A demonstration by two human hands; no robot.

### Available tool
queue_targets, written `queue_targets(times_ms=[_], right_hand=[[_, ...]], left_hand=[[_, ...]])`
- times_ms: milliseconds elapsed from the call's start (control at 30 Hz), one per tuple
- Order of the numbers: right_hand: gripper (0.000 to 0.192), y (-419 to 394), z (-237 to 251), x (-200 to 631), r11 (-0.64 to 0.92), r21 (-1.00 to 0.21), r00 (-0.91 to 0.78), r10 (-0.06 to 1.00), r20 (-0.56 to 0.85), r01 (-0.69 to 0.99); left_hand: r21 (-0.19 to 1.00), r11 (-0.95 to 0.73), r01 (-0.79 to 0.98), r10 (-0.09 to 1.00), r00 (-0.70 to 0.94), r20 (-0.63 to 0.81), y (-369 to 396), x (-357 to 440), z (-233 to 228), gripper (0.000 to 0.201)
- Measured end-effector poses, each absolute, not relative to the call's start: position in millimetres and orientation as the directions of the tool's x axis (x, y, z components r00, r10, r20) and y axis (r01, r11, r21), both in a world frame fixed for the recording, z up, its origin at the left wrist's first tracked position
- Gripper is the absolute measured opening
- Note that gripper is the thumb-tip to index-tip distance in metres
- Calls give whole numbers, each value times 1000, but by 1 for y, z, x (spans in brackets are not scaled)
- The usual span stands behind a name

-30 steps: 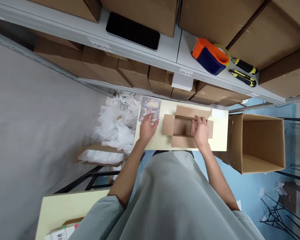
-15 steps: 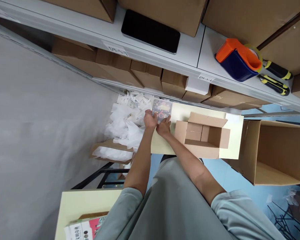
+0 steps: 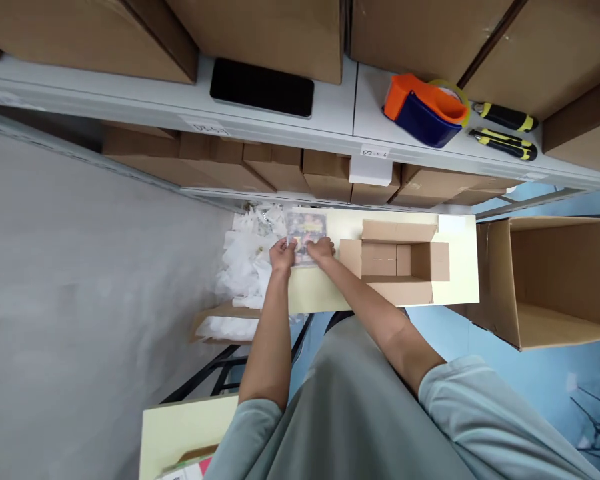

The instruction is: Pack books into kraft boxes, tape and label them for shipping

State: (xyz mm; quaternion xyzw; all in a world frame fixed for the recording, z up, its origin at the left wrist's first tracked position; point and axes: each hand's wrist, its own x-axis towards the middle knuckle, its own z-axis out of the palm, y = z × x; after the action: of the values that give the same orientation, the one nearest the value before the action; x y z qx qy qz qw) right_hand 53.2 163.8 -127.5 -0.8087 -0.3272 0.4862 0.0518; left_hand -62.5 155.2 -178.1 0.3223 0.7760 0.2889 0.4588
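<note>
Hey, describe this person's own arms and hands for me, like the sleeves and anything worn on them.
The loose, pale grey-green fabric left sleeve and matching right sleeve are short and look plain, with no markings visible. Both forearms are bare. The ungloved left hand and ungloved right hand show no watch or bracelet; rings are too small to tell.
</note>
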Motion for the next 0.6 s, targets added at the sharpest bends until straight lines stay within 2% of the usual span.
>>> queue_targets(times_ms=[67, 167, 233, 333, 433, 500, 567, 600], right_hand=[[41, 154, -108, 48, -740, -477, 263, 636, -726, 474], [35, 129, -69, 53, -554, -678, 103, 805, -584, 484], [38, 110, -40, 73, -394, -788, 9, 896, -443, 473], [41, 80, 1, 129, -240, -863, -26, 960, -280, 445], [50, 57, 37, 204, -131, -811, 93, 991, -95, 570], [62, 47, 57, 255, -104, -682, 208, 975, 72, 724], [66, 42, 72, 298, -72, -524, 191, 966, 177, 849], [64, 40, 76, 316, -43, -455, 142, 972, 186, 890]], left_hand=[[773, 608, 180, 763, -403, -506, 148, -77, -152, 47], [866, 494, 79, 807, -412, -423, 141, -99, -96, 48], [913, 384, 136, 883, -343, -321, 140, -100, -51, 54], [944, 140, 298, 986, -131, -105, 142, -67, 11, 59], [903, -115, 415, 992, 100, 81, 142, -3, 51, 48], [840, -218, 496, 963, 248, 103, 138, 42, 61, 41], [773, -302, 558, 916, 395, 73, 132, 79, 58, 37], [742, -340, 578, 886, 462, 47, 128, 93, 53, 37]])
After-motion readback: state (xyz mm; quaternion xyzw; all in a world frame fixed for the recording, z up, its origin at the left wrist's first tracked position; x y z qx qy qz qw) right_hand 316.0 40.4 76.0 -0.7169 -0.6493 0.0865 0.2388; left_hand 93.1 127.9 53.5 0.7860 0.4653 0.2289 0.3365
